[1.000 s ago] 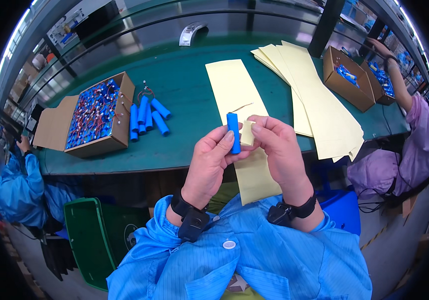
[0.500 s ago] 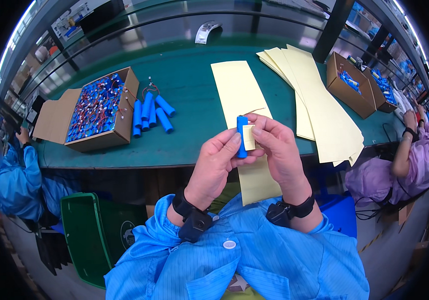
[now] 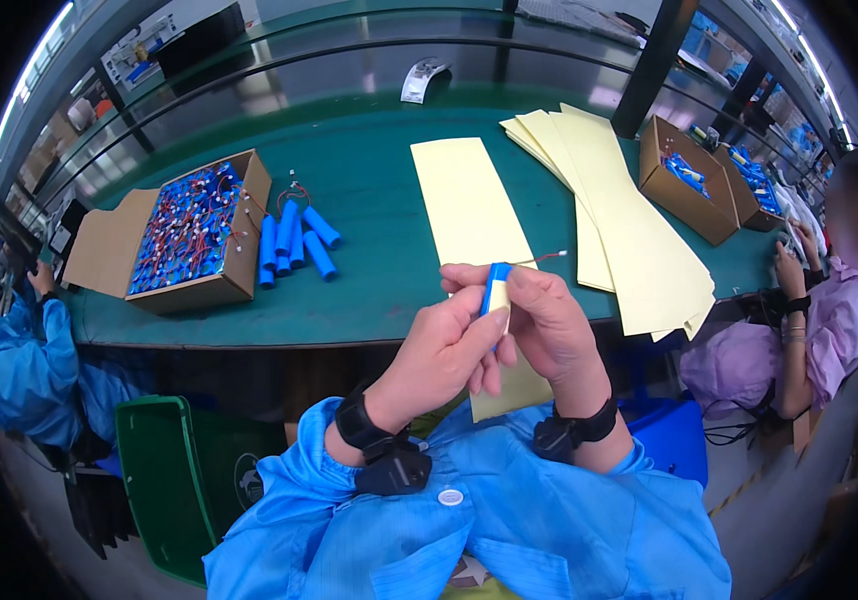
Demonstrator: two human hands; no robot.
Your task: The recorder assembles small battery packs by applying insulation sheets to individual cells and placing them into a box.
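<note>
Between my two hands is a blue cylindrical battery pack with a thin wire and a small connector sticking out to the right. A pale yellow paper piece lies along its side. My left hand is closed on the pack, its thumb pressed on the yellow piece. My right hand grips the pack's upper end between thumb and fingers. Beneath and beyond the hands, a long pale yellow sheet lies on the green table and hangs over its near edge.
An open cardboard box full of blue wired packs stands left, with several loose blue packs beside it. More yellow sheets fan out right, near another box. A green bin stands below; co-workers sit at both sides.
The pack has turned and tilted in my hands, and the yellow piece, which stuck out to the right, now lies against it. My left thumb has moved onto it.
</note>
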